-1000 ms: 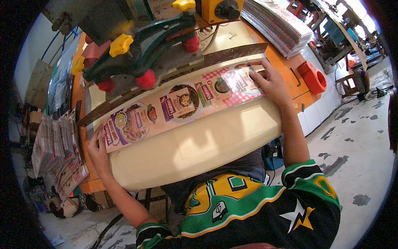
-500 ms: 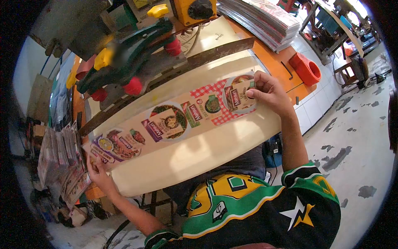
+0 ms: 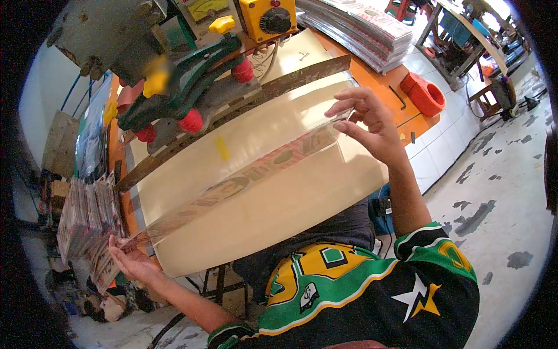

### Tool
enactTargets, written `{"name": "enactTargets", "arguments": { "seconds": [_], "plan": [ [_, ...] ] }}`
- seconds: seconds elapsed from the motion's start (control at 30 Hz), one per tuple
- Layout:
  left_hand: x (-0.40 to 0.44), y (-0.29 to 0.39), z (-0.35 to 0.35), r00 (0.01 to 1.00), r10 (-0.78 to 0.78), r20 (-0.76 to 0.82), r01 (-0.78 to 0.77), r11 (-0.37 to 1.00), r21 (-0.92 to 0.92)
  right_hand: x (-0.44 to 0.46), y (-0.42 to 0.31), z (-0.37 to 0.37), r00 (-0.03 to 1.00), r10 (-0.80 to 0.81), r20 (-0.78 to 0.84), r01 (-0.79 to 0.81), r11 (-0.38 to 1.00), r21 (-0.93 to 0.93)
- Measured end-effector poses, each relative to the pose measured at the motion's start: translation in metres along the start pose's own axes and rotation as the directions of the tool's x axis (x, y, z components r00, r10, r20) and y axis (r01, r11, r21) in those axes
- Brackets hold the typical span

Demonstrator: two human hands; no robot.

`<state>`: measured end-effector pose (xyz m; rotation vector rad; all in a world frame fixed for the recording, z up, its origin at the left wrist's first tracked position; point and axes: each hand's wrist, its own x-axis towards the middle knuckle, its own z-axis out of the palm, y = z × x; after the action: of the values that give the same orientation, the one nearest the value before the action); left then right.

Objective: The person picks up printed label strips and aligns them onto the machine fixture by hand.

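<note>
A long printed plastic strip (image 3: 250,179) runs between my two hands above a cream sheet (image 3: 273,215). It is turned to a shallow angle, so its pictures look faint and narrowed. At its lower left end, my left hand (image 3: 135,263) has fingers and thumb on the edge, palm turned up. Around the upper right end, the thumb and fingers of my right hand (image 3: 372,127) hold the corner, the other fingers curved and slightly apart. A metal bar (image 3: 232,120) lies along the far side of the sheet.
Beyond the bar stands a dark green machine arm (image 3: 200,75) with red knobs (image 3: 190,121). A red tape dispenser-like holder (image 3: 423,93) sits at the right on the orange table (image 3: 389,78). Stacked printed sheets lie at the back (image 3: 372,26) and left (image 3: 87,218).
The printed strip has been tilted from face-up to nearly edge-on. My left hand has shifted slightly left and down with its palm turning up, and the right hand's fingers have spread.
</note>
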<state>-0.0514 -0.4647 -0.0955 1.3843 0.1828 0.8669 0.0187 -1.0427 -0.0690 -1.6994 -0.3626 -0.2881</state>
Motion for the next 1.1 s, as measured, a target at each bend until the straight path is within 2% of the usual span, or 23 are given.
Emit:
{"name": "enactTargets", "arguments": {
  "seconds": [0.03,0.1,0.13,0.2,0.37,0.5,0.6,0.7,0.87,0.97,1.1],
  "plan": [
    [-0.001,-0.001,0.001,1.0,-0.002,0.0,0.002,1.0,-0.002,0.0,-0.006,-0.001,1.0,0.001,0.001,-0.001,1.0,-0.003],
    [-0.003,-0.003,0.005,0.997,-0.012,-0.072,0.008,0.998,-0.056,-0.001,-0.018,-0.006,0.987,-0.163,-0.009,0.156,0.957,-0.243],
    [-0.002,-0.005,0.006,0.997,-0.014,-0.074,0.009,0.998,-0.061,-0.001,-0.024,-0.011,0.978,-0.197,0.072,0.21,0.918,-0.336],
    [-0.002,-0.008,0.008,0.991,0.04,-0.125,-0.047,0.997,-0.053,-0.001,-0.039,-0.011,0.973,-0.199,0.116,0.229,0.886,-0.403],
    [-0.004,-0.001,0.018,0.987,0.001,-0.163,-0.01,0.998,-0.058,-0.002,-0.051,-0.012,0.956,-0.201,0.213,0.288,0.777,-0.559],
    [-0.002,-0.009,0.006,0.991,0.028,-0.132,-0.035,0.998,-0.055,0.001,-0.062,-0.01,0.951,-0.197,0.239,0.304,0.742,-0.598],
    [-0.001,-0.011,0.004,0.99,0.035,-0.138,-0.043,0.998,-0.05,0.004,-0.075,-0.008,0.942,-0.184,0.28,0.316,0.768,-0.557],
    [-0.003,-0.012,0.007,0.981,0.028,-0.191,-0.041,0.997,-0.063,0.006,-0.08,-0.009,0.947,-0.122,0.297,0.283,0.756,-0.59],
    [-0.013,0.004,0.021,0.98,0.047,-0.195,-0.045,0.999,0.017,0.009,-0.083,-0.015,0.943,0.005,0.331,0.261,0.606,-0.752],
    [-0.015,0.006,0.023,0.974,0.048,-0.219,-0.043,0.999,0.028,0.01,-0.09,-0.013,0.955,0.051,0.292,0.191,0.648,-0.738],
    [-0.011,-0.002,0.008,0.981,0.03,-0.19,-0.033,0.999,-0.01,0.012,-0.096,-0.014,0.933,0.022,0.358,0.278,0.588,-0.76]
  ]
}}
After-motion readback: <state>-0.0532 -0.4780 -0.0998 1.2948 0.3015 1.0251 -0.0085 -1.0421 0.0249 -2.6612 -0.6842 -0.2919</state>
